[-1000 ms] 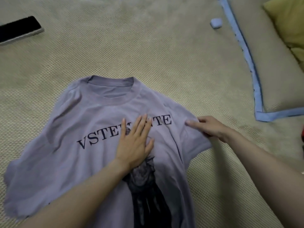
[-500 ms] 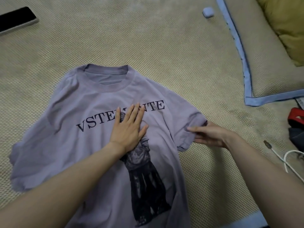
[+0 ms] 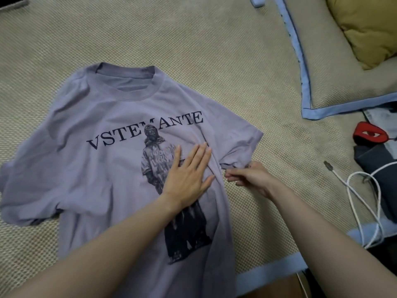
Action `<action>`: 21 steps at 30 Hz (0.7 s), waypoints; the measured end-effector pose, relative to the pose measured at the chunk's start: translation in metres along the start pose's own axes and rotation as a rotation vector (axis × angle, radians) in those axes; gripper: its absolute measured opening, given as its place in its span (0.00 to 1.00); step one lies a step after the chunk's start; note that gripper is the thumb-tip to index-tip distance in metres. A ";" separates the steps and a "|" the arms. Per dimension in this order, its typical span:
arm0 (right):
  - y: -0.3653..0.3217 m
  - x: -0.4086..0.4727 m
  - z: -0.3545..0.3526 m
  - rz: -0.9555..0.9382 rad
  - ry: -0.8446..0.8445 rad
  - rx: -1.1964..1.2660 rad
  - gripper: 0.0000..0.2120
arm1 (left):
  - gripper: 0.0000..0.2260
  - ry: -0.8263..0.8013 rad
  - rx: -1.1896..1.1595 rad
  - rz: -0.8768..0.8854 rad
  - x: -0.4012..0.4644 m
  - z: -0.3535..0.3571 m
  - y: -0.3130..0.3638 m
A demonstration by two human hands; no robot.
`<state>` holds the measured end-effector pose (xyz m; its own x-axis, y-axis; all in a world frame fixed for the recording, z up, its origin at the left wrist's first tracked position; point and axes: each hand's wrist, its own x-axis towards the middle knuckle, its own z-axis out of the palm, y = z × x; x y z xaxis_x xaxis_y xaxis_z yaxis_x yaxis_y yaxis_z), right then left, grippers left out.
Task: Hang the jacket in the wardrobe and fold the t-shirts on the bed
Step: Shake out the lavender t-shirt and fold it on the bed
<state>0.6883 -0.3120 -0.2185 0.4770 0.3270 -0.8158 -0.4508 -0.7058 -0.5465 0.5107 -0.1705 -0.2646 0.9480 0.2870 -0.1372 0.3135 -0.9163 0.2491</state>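
Lavender t-shirt (image 3: 103, 160) lies face up on the bed (image 3: 193, 50), collar toward the far side, printed lettering and a dark figure across the chest. Cloth rumpled at both sleeves.

Left hand (image 3: 189, 175): grip released, palm down, fingers straight and together, pressing flat on the shirt's chest over the printed figure.

Right hand (image 3: 251, 176): just beside the left, at the shirt's right sleeve hem; fingers curled, grip pinching the hem edge where it meets the bed.

Pillow with blue trim (image 3: 343, 87) lies far right, a yellow cushion (image 3: 369, 29) on it. White cable (image 3: 363, 203) loops near the bed's right edge, beside dark clothing (image 3: 378, 168) and a red patch (image 3: 369, 134).
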 end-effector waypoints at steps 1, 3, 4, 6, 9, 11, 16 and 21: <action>0.002 -0.002 -0.004 0.012 0.068 0.067 0.10 | 0.33 -0.034 0.016 -0.005 -0.006 0.007 0.000; 0.010 -0.004 -0.016 0.028 0.166 0.181 0.10 | 0.33 -0.068 0.044 -0.017 -0.015 0.015 -0.004; 0.015 -0.007 -0.019 0.029 0.159 0.201 0.10 | 0.33 -0.068 0.048 -0.022 -0.017 0.016 -0.006; 0.019 -0.016 -0.013 0.014 0.077 0.218 0.11 | 0.34 -0.063 0.043 -0.024 -0.017 0.013 -0.005; 0.019 -0.014 0.006 -0.068 0.112 0.224 0.09 | 0.33 -0.049 0.040 0.000 -0.029 0.012 0.004; 0.024 -0.007 0.013 -0.130 0.269 0.284 0.07 | 0.33 -0.038 0.008 -0.005 -0.047 0.013 0.005; 0.058 -0.020 0.026 -0.153 0.421 0.359 0.06 | 0.32 -0.035 -0.045 -0.086 -0.115 0.015 -0.023; 0.097 -0.087 0.077 -0.103 0.249 -0.037 0.17 | 0.35 0.047 -0.124 -0.280 -0.234 0.012 -0.066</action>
<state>0.5445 -0.3605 -0.2148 0.6916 0.2367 -0.6823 -0.3649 -0.7008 -0.6130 0.2676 -0.1802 -0.2602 0.8247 0.5383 -0.1735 0.5641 -0.7598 0.3234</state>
